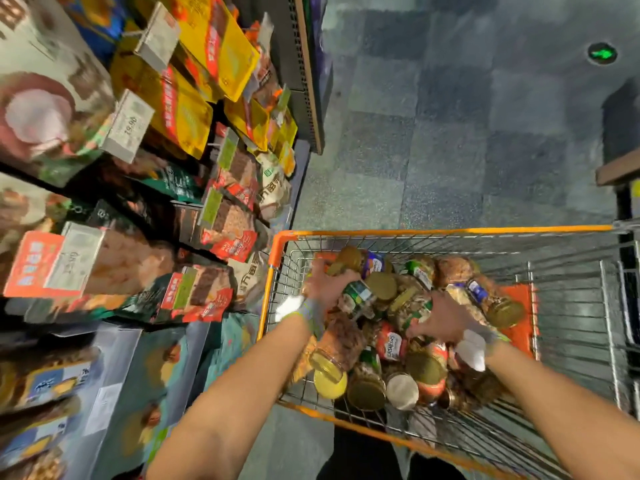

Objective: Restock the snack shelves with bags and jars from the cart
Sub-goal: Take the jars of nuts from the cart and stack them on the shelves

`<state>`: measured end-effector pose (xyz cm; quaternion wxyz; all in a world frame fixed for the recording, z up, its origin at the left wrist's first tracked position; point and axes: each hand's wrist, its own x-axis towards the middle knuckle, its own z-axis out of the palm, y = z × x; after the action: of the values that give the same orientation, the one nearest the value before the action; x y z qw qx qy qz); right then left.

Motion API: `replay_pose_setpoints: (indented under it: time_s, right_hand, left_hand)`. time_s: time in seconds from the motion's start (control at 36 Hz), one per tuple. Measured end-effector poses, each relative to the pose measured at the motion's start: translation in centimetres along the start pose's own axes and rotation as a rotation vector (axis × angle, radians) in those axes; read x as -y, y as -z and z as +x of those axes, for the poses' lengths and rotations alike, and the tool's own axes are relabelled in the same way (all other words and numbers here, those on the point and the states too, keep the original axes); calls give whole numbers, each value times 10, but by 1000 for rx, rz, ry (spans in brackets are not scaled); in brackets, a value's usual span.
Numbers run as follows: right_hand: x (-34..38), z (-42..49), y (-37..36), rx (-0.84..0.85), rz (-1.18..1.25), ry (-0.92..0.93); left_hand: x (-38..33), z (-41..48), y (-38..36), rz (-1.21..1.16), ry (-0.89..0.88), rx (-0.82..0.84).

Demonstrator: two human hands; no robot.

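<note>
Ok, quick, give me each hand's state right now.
Left hand: grips a green-labelled glass jar with gold lid.
Right hand: open, fingers spread over a nut-filled glass jar.

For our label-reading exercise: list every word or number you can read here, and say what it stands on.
"18.00": white price tag beside yellow bags.
"ASHEWS", start hidden: red-labelled glass jar in the orange wire cart.
Other price tags, the bag print and the remaining jar labels: too blurred to read.
</note>
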<state>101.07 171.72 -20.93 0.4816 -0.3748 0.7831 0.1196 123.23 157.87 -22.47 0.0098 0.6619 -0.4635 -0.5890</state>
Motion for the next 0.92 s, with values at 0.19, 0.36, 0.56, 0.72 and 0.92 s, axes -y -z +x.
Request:
replay_pose_setpoints:
  time_s: [0.19, 0.36, 0.56, 0.72, 0.92]
  right_hand:
    - [16, -79, 42, -33, 452, 203]
    - [36, -140, 81, -115, 735, 480]
    - [47, -190, 86, -96, 663, 737]
    - [70, -224, 67, 30, 587, 840]
    - [110, -299, 28, 209, 410, 1001]
  left_hand:
    - [-18, -27, 6, -98, -179, -9]
    - [-53, -135, 9, -292, -248, -22]
    - [-56, -255, 6, -369, -286, -201]
    - [-29, -357, 18, -733, -251, -133]
    - [41, -444, 49, -915, -361, -257]
